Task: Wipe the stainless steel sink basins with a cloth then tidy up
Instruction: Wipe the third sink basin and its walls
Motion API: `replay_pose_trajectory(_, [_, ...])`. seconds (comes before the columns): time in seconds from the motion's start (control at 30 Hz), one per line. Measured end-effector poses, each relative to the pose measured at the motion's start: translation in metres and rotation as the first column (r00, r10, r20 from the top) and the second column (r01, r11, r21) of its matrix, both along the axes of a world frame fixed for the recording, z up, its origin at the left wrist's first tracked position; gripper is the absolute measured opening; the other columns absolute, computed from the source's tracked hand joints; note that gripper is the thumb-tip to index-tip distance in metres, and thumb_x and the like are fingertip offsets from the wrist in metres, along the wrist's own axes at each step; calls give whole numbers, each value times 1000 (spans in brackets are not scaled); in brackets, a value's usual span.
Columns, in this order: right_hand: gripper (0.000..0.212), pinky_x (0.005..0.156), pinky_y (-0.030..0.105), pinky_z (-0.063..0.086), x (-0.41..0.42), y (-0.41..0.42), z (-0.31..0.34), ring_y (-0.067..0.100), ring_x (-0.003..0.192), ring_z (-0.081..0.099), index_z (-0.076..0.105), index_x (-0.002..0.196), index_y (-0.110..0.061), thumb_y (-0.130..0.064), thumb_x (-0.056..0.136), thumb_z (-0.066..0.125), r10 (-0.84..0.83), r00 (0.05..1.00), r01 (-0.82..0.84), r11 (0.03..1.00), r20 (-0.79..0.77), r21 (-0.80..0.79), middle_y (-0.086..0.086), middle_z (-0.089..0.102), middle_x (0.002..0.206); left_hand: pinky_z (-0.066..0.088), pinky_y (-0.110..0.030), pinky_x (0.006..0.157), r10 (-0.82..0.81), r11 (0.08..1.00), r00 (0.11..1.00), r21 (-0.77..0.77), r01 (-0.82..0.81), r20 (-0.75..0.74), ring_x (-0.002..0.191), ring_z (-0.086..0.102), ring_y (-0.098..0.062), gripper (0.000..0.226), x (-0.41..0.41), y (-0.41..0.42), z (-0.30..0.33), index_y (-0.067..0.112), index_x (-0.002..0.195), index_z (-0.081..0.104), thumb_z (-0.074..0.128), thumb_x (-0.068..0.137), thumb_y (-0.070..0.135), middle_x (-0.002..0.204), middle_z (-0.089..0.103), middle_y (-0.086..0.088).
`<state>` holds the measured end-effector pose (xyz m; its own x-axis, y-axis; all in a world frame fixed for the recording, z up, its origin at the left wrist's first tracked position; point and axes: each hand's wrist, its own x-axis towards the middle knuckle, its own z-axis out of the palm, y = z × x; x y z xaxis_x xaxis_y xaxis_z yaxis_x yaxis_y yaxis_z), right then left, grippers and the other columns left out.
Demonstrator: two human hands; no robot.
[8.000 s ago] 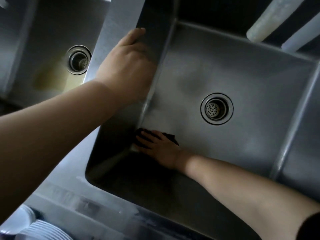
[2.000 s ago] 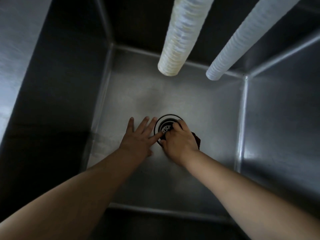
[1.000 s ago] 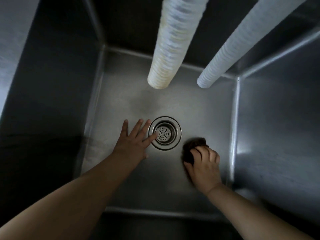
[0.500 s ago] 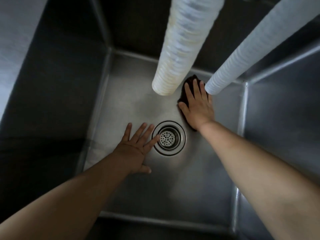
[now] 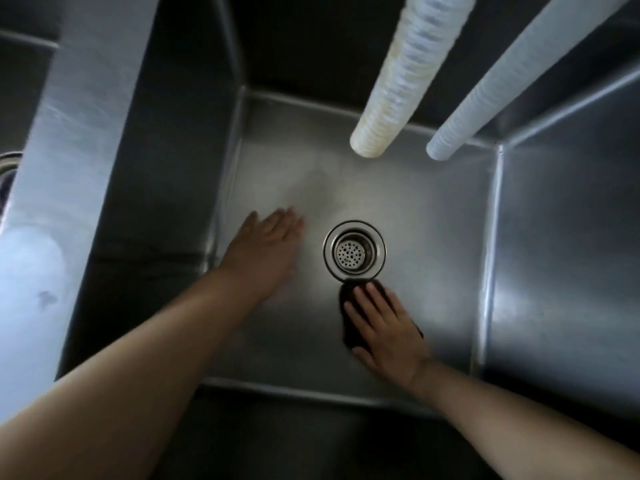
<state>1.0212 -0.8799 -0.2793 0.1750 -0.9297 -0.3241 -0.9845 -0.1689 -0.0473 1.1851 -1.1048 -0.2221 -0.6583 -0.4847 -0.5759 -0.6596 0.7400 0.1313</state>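
I look down into a deep stainless steel sink basin (image 5: 433,220) with a round strainer drain (image 5: 354,251) in its floor. My right hand (image 5: 384,327) lies flat with straight fingers on a dark cloth (image 5: 348,303), pressing it to the basin floor just in front of the drain. The cloth's far edge touches the drain ring. My left hand (image 5: 266,247) is flat on the floor left of the drain, fingers straight and close together, slightly blurred.
Two white ribbed hoses hang over the back of the basin, a yellowed one (image 5: 388,109) and a cleaner one (image 5: 485,98). A steel divider (image 5: 79,140) separates this basin from another at the far left, whose drain edge (image 5: 7,164) just shows.
My right hand has dragged the cloth from the back of the basin, under the hoses, to the front side of the drain. My left hand slid a little left, away from the drain.
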Motion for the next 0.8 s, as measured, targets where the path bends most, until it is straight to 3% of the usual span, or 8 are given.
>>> replay_pose_trajectory(0.17, [59,114,50,15,34,-12,-5,28,142,24,38,143,-27,-53,90,36,492,864,-495,869,106,-5,5,35,151,12,-43,116,308,934,951,-189,-304,-4,146,9,-22,61,17,-16,25,14,150,13,39,96,23,159,11,-8])
replay_pose_trajectory(0.3, [54,118,48,5,55,-49,-14,26,144,19,36,144,-27,-48,95,27,639,751,-641,766,167,-51,4,33,152,16,-40,115,414,896,910,-178,-407,0,145,11,-23,59,14,-19,23,12,150,14,39,96,19,158,13,-9])
replay_pose_trajectory(0.37, [53,117,50,10,60,-74,-18,27,143,21,41,143,-25,-47,95,30,624,764,-616,781,164,-107,5,35,151,16,-38,116,442,887,897,-156,-435,9,145,11,-23,61,10,-17,17,10,150,9,37,97,19,159,10,-9])
replay_pose_trajectory(0.53, [59,115,49,20,52,-165,-21,32,141,25,44,140,-19,-47,88,49,229,959,-203,967,168,-156,10,37,150,15,-36,116,532,835,845,-129,-534,-56,146,10,-22,62,3,-15,0,9,151,0,32,99,22,159,4,-9])
replay_pose_trajectory(0.6, [64,117,33,12,33,-202,-23,23,144,18,29,148,-24,-50,90,43,2,982,20,994,191,-111,3,23,156,14,-37,116,567,814,820,-99,-572,-76,146,9,-22,62,3,-14,-5,9,151,-1,29,97,17,160,2,-9])
replay_pose_trajectory(0.67, [69,104,1,-4,2,-231,-32,8,143,17,20,149,-29,-54,90,45,-320,905,321,946,279,45,-9,21,156,12,-37,116,567,819,822,-68,-570,-57,146,7,-23,65,4,-14,-12,9,150,-3,30,95,15,160,0,-9])
replay_pose_trajectory(0.7, [73,96,-5,-6,-15,-241,-38,4,142,17,20,149,-27,-53,88,51,-469,830,448,883,303,139,-10,22,155,10,-37,117,551,832,834,-45,-552,-33,146,4,-24,67,6,-13,-15,9,150,-4,32,95,17,160,-3,-9])
replay_pose_trajectory(0.8, [67,109,13,6,-54,-248,-33,11,140,21,24,147,-22,-50,90,46,-592,781,578,806,199,127,-5,26,154,-1,-41,117,460,887,886,23,-462,55,146,-11,-25,93,12,-6,-25,11,149,-12,52,88,41,158,-16,-11])
